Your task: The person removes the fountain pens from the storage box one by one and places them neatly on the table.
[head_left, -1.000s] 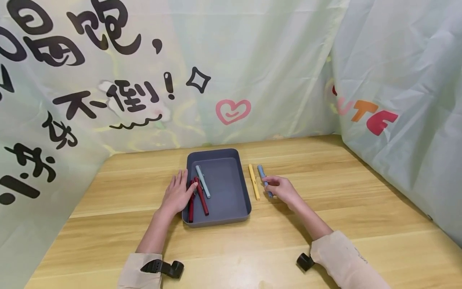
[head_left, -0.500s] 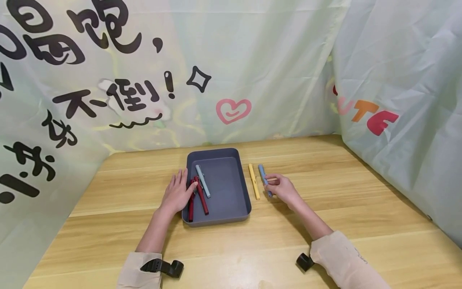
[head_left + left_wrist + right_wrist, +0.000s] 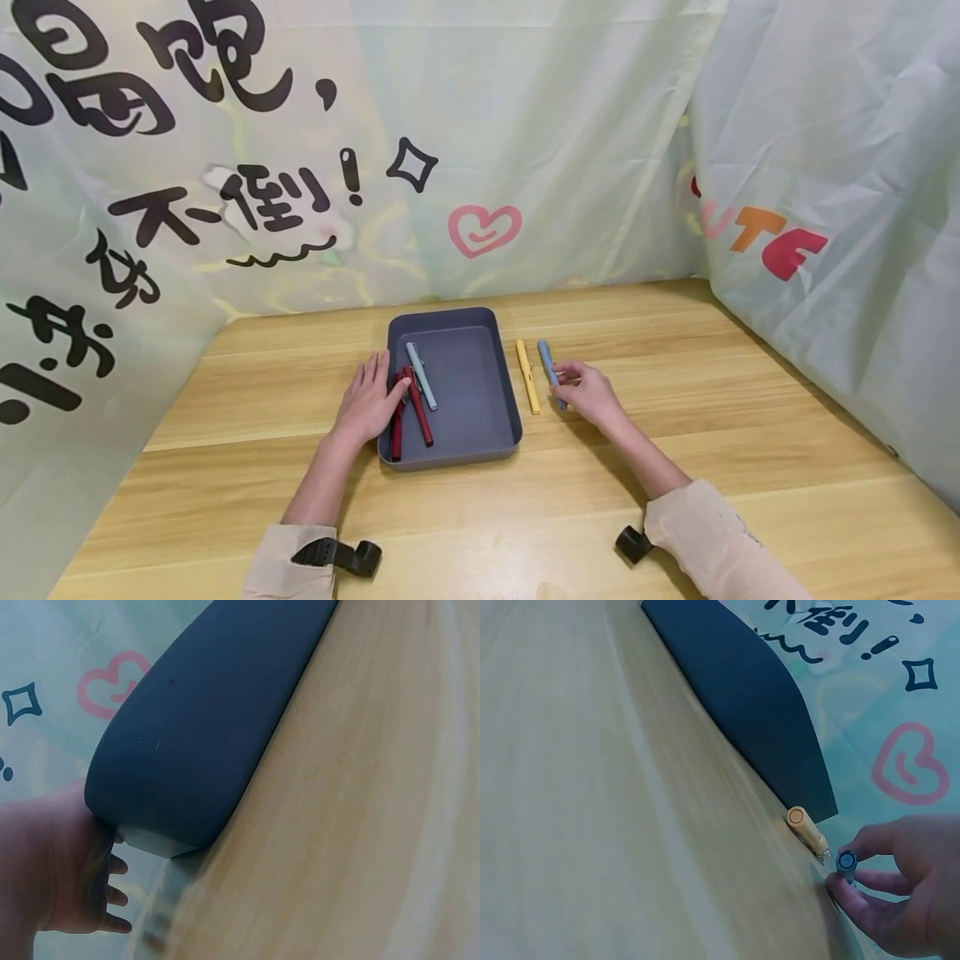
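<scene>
My right hand pinches a blue pen between thumb and fingers, right of the tray. In the right wrist view, the blue pen's round end points at the camera, with thumb and fingertips around it. A yellow pen lies just left of it. My left hand rests at the left side of a dark grey tray, fingers straight and the thumb reaching over the rim. Inside the tray lie two dark red pens, one slanted and one by the wall, and a light blue pen.
The wooden table spreads around the tray. A printed cloth hangs along its back, with another cloth wall at the right. Each wrist carries a small black camera, one on the left and one on the right.
The blue pen has shifted slightly away from me and to the right in my right hand's pinch. My left hand, the tray and the other pens stay put.
</scene>
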Demonstrator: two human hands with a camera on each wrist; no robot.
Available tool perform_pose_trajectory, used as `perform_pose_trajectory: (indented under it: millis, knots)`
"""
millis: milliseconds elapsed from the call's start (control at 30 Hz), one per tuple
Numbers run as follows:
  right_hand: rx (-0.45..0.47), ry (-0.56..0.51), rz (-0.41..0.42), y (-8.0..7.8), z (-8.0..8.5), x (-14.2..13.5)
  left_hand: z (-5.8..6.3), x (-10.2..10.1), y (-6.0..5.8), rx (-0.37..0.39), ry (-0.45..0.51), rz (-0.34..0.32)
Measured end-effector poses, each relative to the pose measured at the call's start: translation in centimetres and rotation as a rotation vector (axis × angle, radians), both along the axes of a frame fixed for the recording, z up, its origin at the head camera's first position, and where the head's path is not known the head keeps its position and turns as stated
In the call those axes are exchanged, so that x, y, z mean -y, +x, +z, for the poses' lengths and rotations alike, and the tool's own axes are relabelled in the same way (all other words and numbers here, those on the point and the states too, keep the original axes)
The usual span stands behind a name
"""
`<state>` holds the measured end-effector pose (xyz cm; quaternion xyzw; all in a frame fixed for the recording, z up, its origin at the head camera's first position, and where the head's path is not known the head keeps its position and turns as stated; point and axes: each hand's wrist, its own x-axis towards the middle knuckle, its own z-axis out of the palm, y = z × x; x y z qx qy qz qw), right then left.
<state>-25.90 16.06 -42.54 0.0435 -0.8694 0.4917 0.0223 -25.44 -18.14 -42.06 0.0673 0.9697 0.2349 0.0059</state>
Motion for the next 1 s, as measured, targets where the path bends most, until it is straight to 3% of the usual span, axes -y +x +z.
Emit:
perform_pose_trajectory:
  millis: [700, 1000]
  knots:
    - [-0.212, 0.108, -0.117, 0.7, -1.1, 1.3, 0.0, 0.0, 0.0, 0.011, 0.013, 0.008]
    - [-0.239, 0.121, -0.138, 0.9, -1.4, 1.5, -0.1, 0.0, 0.0, 0.007, 0.010, 0.006]
